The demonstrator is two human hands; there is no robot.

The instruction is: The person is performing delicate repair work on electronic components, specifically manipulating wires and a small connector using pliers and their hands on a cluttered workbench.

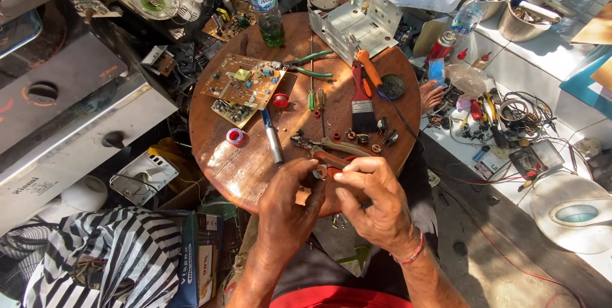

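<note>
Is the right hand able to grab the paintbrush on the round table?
Probably yes: the paintbrush lies uncovered just beyond the right hand, with only pliers between. But its fingers are pinching a small part.

Blue-labelled bottle behind; printed carton lower left.

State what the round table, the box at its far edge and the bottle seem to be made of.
Round table: probably wood, brown with visible grain, worn.
Box: seemingly sheet metal, pale grey, folded and perforated.
Bottle: likely clear plastic; see-through, with greenish liquid low down.
</note>
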